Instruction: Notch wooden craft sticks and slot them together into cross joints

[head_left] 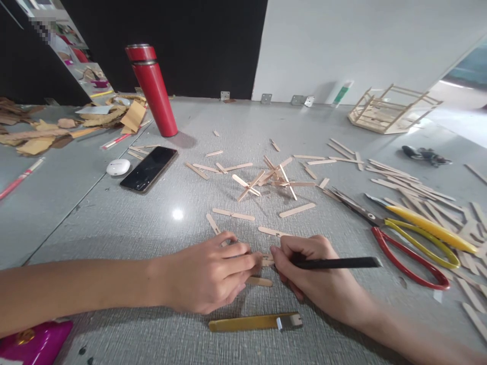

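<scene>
My left hand (213,274) lies low over the table, fingers bent and pressed together on a small wooden craft stick (268,260). Between the thumb and fingers of my right hand (304,263) is a slim black pen (338,263), its back end pointing right. Its tip is hidden, close to that stick. Another craft stick (261,281) shows from under my left fingers. Just beyond my hands lie notched sticks (233,214). Farther off, several sticks are joined into small crossed shapes (249,187). A gold-coloured flat tool with a metal end (254,322) lies nearest me.
Red-and-yellow-handled scissors (409,274) and a yellow-handled cutter (429,228) lie right, beside many loose sticks (414,185). A stick frame (391,111) stands behind. To the left are a red flask (154,94), a phone (149,170), a white earbud case (118,167) and cardboard scraps (102,119).
</scene>
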`<action>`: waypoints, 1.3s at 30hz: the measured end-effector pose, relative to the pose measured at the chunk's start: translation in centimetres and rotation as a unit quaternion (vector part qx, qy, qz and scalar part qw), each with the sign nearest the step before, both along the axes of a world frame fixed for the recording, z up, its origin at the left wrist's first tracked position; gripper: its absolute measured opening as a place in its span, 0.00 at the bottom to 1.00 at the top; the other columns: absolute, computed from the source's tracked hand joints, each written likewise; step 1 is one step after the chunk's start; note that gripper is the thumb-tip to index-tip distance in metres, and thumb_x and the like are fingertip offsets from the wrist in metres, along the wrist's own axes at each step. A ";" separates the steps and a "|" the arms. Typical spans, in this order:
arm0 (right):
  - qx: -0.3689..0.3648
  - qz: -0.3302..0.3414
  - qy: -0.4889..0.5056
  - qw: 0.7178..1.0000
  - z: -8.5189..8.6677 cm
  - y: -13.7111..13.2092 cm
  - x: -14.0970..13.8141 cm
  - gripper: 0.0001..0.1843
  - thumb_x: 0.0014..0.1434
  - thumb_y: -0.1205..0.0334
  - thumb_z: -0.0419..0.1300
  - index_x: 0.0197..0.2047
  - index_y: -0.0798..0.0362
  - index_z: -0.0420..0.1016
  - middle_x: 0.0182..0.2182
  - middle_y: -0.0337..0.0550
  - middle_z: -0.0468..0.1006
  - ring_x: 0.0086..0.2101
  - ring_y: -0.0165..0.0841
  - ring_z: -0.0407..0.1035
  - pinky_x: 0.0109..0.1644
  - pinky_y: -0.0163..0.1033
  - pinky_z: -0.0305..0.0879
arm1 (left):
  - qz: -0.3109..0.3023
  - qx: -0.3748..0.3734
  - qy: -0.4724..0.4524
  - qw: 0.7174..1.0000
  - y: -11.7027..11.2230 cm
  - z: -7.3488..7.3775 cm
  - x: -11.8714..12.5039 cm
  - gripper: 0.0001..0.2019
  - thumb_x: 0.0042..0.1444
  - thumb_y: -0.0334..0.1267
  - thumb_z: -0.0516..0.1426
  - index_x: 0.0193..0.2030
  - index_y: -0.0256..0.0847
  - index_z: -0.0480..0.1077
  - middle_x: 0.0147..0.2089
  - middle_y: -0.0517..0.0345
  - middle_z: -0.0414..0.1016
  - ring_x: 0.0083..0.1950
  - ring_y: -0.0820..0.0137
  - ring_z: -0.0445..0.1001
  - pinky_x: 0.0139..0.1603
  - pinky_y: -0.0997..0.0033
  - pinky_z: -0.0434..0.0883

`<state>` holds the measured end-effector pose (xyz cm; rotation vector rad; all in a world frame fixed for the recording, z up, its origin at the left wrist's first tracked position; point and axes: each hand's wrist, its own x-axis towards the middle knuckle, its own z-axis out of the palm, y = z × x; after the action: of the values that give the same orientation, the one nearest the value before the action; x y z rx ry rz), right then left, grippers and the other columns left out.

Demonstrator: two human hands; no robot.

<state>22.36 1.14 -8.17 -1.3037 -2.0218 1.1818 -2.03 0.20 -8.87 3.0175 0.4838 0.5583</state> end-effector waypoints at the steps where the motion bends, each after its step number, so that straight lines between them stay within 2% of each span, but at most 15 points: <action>1: 0.002 -0.001 -0.001 1.000 0.0 0.0 0.0 0.25 0.67 0.59 0.59 0.20 0.48 0.56 0.10 0.30 0.63 0.13 0.25 0.58 0.18 0.32 0.51 | 0.000 0.002 -0.002 1.000 0.0 0.0 0.0 0.15 0.69 0.28 0.52 0.58 0.24 0.73 0.56 0.39 0.79 0.53 0.57 0.75 0.55 0.52 0.71; 6: 0.001 -0.002 -0.002 1.000 0.0 0.0 0.1 0.25 0.66 0.59 0.60 0.19 0.48 0.56 0.10 0.30 0.63 0.13 0.24 0.56 0.18 0.32 0.51 | 0.002 0.014 -0.003 1.000 0.0 -0.2 0.0 0.12 0.67 0.29 0.55 0.53 0.28 0.76 0.56 0.40 0.79 0.53 0.57 0.76 0.55 0.53 0.71; 10: -0.019 -0.007 0.010 1.000 -0.2 0.0 0.2 0.23 0.68 0.59 0.58 0.21 0.49 0.61 0.11 0.29 0.64 0.12 0.24 0.59 0.18 0.31 0.54 | 0.006 0.014 -0.009 1.000 0.0 -0.2 0.1 0.11 0.67 0.29 0.56 0.51 0.33 0.77 0.55 0.41 0.80 0.53 0.57 0.76 0.55 0.54 0.71; 17: -0.036 -0.020 0.022 0.999 -0.2 -0.1 0.0 0.23 0.69 0.55 0.58 0.22 0.49 0.61 0.12 0.29 0.65 0.12 0.23 0.60 0.16 0.29 0.53 | 0.005 0.010 -0.012 1.000 0.0 -0.3 0.1 0.11 0.67 0.28 0.55 0.50 0.31 0.77 0.54 0.40 0.80 0.52 0.57 0.75 0.54 0.53 0.71; 24: -0.043 -0.029 0.015 0.999 -0.4 -0.2 -0.3 0.24 0.70 0.53 0.57 0.22 0.50 0.60 0.14 0.32 0.68 0.12 0.23 0.60 0.16 0.28 0.51 | 0.002 0.006 -0.008 1.000 0.0 -0.5 0.1 0.10 0.68 0.29 0.54 0.48 0.32 0.78 0.55 0.40 0.79 0.53 0.56 0.75 0.54 0.53 0.71; 31: -0.034 -0.030 0.014 0.999 -0.4 -0.2 -0.3 0.25 0.69 0.52 0.57 0.22 0.50 0.59 0.13 0.31 0.66 0.12 0.22 0.58 0.15 0.28 0.50 | 0.005 0.003 -0.003 1.000 -0.1 -0.3 0.1 0.11 0.69 0.30 0.53 0.48 0.31 0.78 0.56 0.40 0.79 0.53 0.56 0.75 0.55 0.53 0.71; 39: -0.006 -0.026 0.006 1.000 -0.4 -0.1 -0.4 0.25 0.68 0.55 0.58 0.20 0.49 0.56 0.11 0.30 0.62 0.13 0.23 0.55 0.15 0.30 0.48 | 0.003 0.003 -0.008 1.000 0.0 -0.4 0.1 0.11 0.68 0.29 0.54 0.48 0.32 0.78 0.55 0.40 0.79 0.53 0.56 0.75 0.55 0.53 0.71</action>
<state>21.97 0.99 -8.61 -1.3445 -1.9630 1.1773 -1.93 0.17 -9.24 3.0157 0.4918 0.5833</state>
